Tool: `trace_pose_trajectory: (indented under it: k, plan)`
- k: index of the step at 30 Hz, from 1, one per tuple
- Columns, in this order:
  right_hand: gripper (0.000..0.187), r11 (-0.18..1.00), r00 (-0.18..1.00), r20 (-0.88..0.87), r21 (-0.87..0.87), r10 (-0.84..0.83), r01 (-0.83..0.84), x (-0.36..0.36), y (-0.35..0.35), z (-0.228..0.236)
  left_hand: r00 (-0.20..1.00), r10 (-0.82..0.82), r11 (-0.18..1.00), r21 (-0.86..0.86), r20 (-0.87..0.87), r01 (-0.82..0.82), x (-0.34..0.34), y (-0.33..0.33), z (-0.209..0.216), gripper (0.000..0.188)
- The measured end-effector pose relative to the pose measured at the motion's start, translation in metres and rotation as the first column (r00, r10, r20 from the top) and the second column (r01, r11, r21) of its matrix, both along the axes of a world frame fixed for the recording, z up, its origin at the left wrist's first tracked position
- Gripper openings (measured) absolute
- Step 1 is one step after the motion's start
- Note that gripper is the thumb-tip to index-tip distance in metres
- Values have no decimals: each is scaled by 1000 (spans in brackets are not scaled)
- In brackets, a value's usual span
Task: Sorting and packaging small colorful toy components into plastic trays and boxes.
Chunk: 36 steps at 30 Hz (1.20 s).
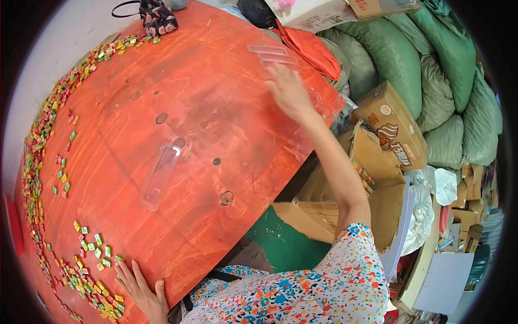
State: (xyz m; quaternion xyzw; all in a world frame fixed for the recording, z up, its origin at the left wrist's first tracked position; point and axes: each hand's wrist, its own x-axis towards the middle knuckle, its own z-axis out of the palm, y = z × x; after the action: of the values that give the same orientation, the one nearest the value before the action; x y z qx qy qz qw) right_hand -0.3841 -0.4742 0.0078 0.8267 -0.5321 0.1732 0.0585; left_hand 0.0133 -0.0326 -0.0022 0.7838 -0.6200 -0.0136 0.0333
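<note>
My left hand (141, 291) rests on the near left edge of the red table, fingers spread and holding nothing. Beside its fingertips lie small wrapped candies (99, 252) in yellow, green and red. At the far right of the table, my right hand (290, 92) is stretched out, slightly blurred, with its fingers apart. Just beyond those fingers are clear plastic trays (272, 53); whether the fingertips touch them is hard to see. One long clear plastic tray (161, 175) lies alone on the middle of the table.
The red tabletop (205, 108) has a long band of candies (40, 129) along its left rim. A dark floral pouch (157, 17) stands at the far left. Right of the table are an open cardboard box (377, 191), a printed carton (391, 127) and stacked green sacks (377, 59).
</note>
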Motion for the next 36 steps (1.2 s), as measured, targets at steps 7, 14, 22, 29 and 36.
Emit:
trace_pose_trajectory:
  k: [7, 14, 22, 29, 36]
  plan:
    - [25, 975, 986, -28, -156, -166, 160, -136, 54, -7, 1000, -13, 1000, -13, -9, 13, 0, -2, -1, 78]
    - [19, 983, 976, 165, -135, 144, -122, -94, 79, -31, 999, -14, 1000, -15, 41, 14, 1, 0, 0, 76]
    - [23, 988, 971, 205, -108, 127, -107, -74, 55, -6, 1000, -10, 1000, -12, 8, 10, -2, -3, 3, 75]
    - [57, 997, 999, 12, 71, -30, 29, -80, -1, -14, 1000, -15, 999, -43, -10, 15, -3, -1, 3, 75]
    - [63, 984, 998, -66, 176, 10, 2, -76, -6, -24, 999, -13, 999, -33, -44, 12, -3, -3, 3, 77]
